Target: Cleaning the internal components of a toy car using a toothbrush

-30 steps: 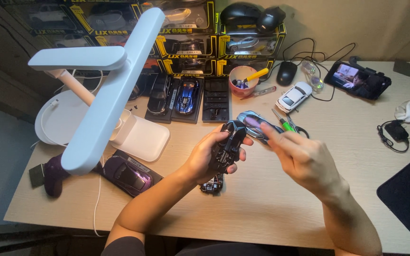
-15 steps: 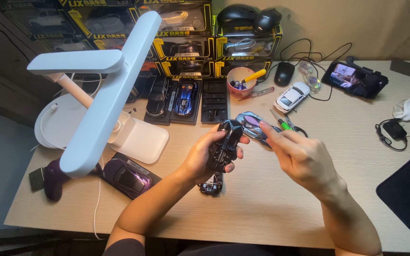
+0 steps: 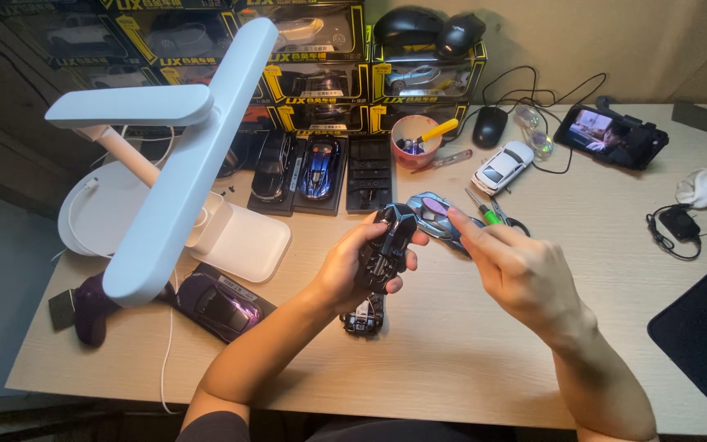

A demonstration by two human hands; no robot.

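Nearest us our left hand [image 3: 352, 266] still clasps the black plastic toy-car chassis [image 3: 388, 248] above the pale wooden desk [image 3: 452, 360], while our right hand [image 3: 517, 274], fingers curled around a green-handled screwdriver [image 3: 484, 210], has barely shifted beside the blue-grey toy-car body shell [image 3: 439, 219] beyond.

We see only slight changes. Our left hand [image 3: 352, 266] now holds the black model car chassis [image 3: 388, 248] turned a little more upright than a second ago. Our right hand [image 3: 517, 270] draws its fingertips in closer to the chassis, just beside the blue-grey car body [image 3: 437, 217].
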